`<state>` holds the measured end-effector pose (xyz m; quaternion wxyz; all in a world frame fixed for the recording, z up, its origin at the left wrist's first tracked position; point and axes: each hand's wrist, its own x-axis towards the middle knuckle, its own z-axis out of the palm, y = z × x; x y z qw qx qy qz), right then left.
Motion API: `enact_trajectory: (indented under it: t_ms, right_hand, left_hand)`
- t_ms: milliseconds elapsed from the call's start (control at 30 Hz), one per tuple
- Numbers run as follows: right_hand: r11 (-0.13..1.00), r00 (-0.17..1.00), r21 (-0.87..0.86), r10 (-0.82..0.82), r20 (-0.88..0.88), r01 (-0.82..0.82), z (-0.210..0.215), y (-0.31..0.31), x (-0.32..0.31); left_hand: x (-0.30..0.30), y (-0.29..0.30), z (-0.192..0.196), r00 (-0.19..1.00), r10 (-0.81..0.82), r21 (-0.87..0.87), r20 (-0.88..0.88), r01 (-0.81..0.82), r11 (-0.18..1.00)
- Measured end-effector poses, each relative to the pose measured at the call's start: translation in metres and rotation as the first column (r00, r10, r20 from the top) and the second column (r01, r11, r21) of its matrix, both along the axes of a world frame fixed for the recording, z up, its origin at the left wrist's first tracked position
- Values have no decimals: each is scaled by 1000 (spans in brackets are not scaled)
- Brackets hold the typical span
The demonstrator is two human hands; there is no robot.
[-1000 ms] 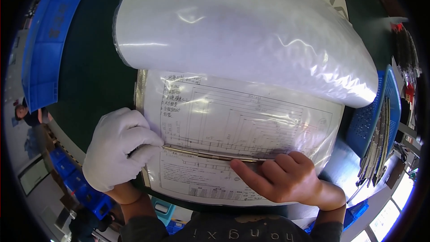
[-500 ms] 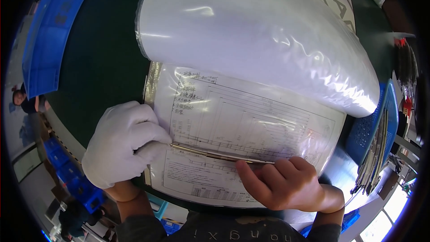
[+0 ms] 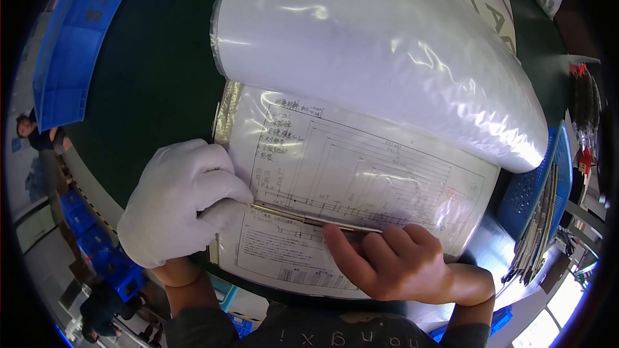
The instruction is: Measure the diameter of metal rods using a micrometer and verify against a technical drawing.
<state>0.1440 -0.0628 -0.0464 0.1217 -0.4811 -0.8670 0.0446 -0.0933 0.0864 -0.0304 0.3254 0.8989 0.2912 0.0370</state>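
My left hand, in a white glove, is closed in a pinch on the left end of a thin, shiny metal rod. My bare right hand is closed around the right part of the same rod, thumb laid along it, and its fingers hide the far end. The rod lies slantwise just over a printed technical drawing in a clear plastic sleeve, with handwritten notes at its upper left. Above the drawing, large white plastic-covered sheets curl back in a thick roll.
A dark green tabletop lies under everything. At the far left stands a blue bin. To the right is a blue perforated basket beside several thin stacked pieces. Other people and blue crates show beyond the left edge.
My right hand has slid left along the rod, its thumb nearer my gloved hand. The roll of sheets and the drawing's upper left sit slightly farther right in view.
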Motion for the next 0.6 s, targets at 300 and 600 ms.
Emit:
enact_trajectory:
  t_ms: [300, 600]
  right_hand:
    - [1000, 999, -8, -18, -50, 18, -4, -1, 2]
    - [998, 1000, -56, 20, -19, -21, -4, -1, 6]
  left_hand:
    - [3, -1, -3, 999, 11, -12, 46, -10, 1000]
    - [6, -3, -3, 999, -7, -4, 44, 7, 1000]
